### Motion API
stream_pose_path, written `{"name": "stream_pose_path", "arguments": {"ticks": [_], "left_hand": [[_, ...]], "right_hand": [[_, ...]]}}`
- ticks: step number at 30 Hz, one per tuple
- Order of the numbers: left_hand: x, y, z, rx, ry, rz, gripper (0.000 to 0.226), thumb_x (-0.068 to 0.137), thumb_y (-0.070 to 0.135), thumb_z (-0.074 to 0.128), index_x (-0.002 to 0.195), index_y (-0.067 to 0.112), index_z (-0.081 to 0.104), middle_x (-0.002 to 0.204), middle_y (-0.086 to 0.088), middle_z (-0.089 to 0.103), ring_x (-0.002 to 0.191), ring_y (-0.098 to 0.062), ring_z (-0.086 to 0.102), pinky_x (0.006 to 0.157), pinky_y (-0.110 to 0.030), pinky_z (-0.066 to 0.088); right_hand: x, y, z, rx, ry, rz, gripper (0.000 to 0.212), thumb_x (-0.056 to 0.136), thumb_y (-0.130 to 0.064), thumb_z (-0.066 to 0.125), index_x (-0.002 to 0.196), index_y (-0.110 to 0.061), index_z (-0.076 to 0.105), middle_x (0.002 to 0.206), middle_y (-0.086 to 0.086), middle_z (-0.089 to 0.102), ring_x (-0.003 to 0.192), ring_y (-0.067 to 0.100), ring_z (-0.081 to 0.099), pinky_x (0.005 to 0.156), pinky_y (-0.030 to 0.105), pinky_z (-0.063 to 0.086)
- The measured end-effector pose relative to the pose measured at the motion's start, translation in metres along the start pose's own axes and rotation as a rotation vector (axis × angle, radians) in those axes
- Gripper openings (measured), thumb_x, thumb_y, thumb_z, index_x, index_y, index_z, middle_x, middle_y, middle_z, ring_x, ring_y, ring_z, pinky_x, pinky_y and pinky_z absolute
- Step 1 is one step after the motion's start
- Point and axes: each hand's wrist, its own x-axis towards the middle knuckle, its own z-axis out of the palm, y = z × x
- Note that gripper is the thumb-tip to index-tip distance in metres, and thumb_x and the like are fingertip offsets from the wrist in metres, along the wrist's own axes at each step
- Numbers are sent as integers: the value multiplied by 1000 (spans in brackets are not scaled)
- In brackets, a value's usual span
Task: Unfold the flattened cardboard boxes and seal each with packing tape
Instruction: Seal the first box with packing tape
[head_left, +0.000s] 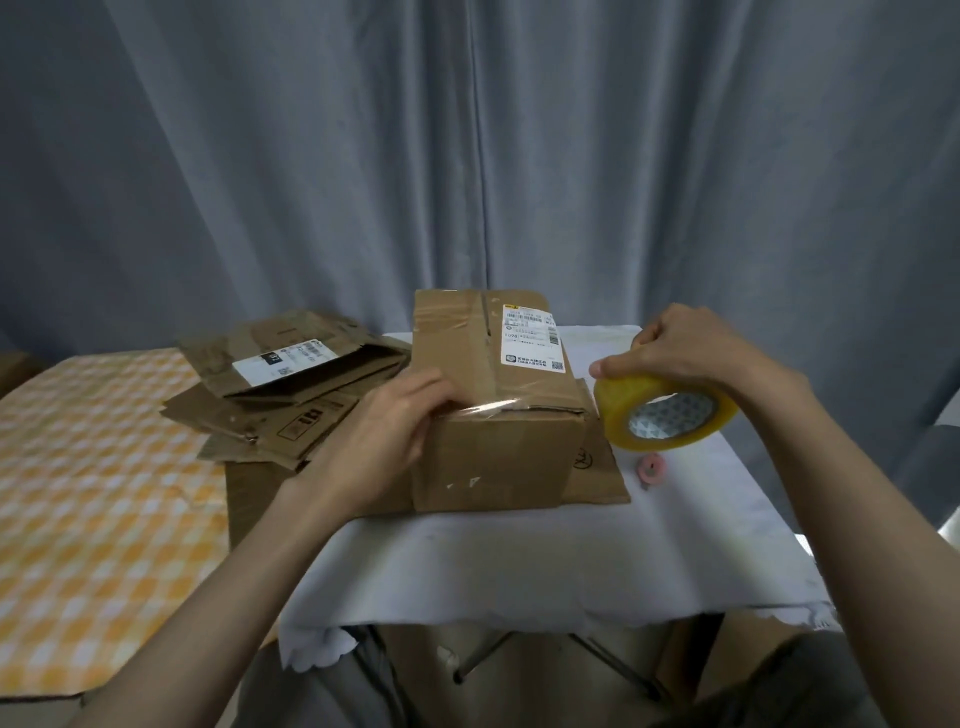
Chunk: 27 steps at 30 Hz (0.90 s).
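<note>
Tape is running from the roll (666, 412) at centre right across the near top edge of the assembled cardboard box (498, 395) in the middle of the frame, where a glossy strip is catching the light. The right hand (696, 353) is gripping the roll from above, fingers curled over its rim and thumb tip pointing left toward the box. The left hand (387, 431) is lying against the box's left near corner, fingers loosely bent and pressing the tape's end down rather than gripping anything.

To do this step well, the left hand should, I judge, be pinning the stuck end while the right is pulling the roll level and taut, so the strip is lying without wrinkles (old tape and a shipping label (532, 338) are already crowding the top). Rubbing along the strip afterwards would help it bond over the flap seam.

The box is standing closed on a flattened carton (597, 467) on the white-clothed surface (519, 561); whether anything is inside cannot be told. More flattened boxes (270, 395) are lying stacked at centre left, partly over a checked orange cloth (104, 467). A small pink object (650, 468), too small to identify, is lying just below the roll.
</note>
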Motion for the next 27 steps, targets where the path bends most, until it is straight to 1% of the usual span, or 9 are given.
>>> {"name": "stream_pose_path", "arguments": {"ticks": [3,6,8,11,13,15,19,24,27], "left_hand": [[-5,1,4,91,-27,7,60,74,-15,62,125,16,65,117,1,64,105,-23,63,85,-42,55],[-7,3,9,196,-113,-24,79,72,-12,69,141,22,55,129,2,62,113,-24,59,79,-45,58],[-9,1,16,215,-170,-28,81,77,-6,67,148,25,45,140,5,56,120,-22,54,79,-46,58],[-13,2,27,217,-281,-24,69,95,19,48,157,31,21,161,13,26,140,-23,38,99,-47,51],[-15,8,32,233,-313,-43,62,101,37,31,159,32,11,164,16,15,143,-25,30,110,-47,43],[-16,15,32,234,-296,-73,62,100,49,24,158,33,11,163,16,19,140,-28,33,114,-47,38],[-7,27,32,258,-334,-155,66,96,63,19,156,41,3,154,19,26,133,-30,35,97,-52,50],[1,40,33,304,-373,-188,63,94,65,24,151,39,17,145,11,33,129,-34,37,96,-54,50],[4,42,29,329,-397,-175,63,93,64,28,150,37,22,150,11,27,133,-33,35,102,-52,45]], "right_hand": [[0,2,-1,0,-18,0,50,65,-73,73,76,-26,62,77,-7,61,70,13,58,61,26,46],[2,4,2,-1,-38,8,52,64,-72,74,77,-23,64,77,-4,62,71,15,60,62,27,47],[4,5,4,0,-43,7,54,63,-73,74,76,-21,66,77,-2,64,71,17,62,64,29,50],[7,7,8,5,-53,9,56,62,-75,74,75,-20,68,77,-2,66,72,18,63,62,28,49],[8,8,10,9,-67,11,58,60,-76,74,76,-21,67,77,-2,66,73,18,63,60,28,47],[9,9,11,20,-83,9,60,58,-77,74,76,-21,68,77,-2,66,74,18,64,60,28,46],[10,8,12,30,-113,13,57,60,-74,75,76,-19,71,76,-1,67,75,18,65,63,30,51],[10,7,12,11,-133,15,58,60,-74,74,79,-20,72,79,-1,68,76,18,66,69,33,56],[10,7,13,4,-141,24,59,59,-75,75,82,-21,71,81,-2,68,77,18,66,69,31,56]]}}
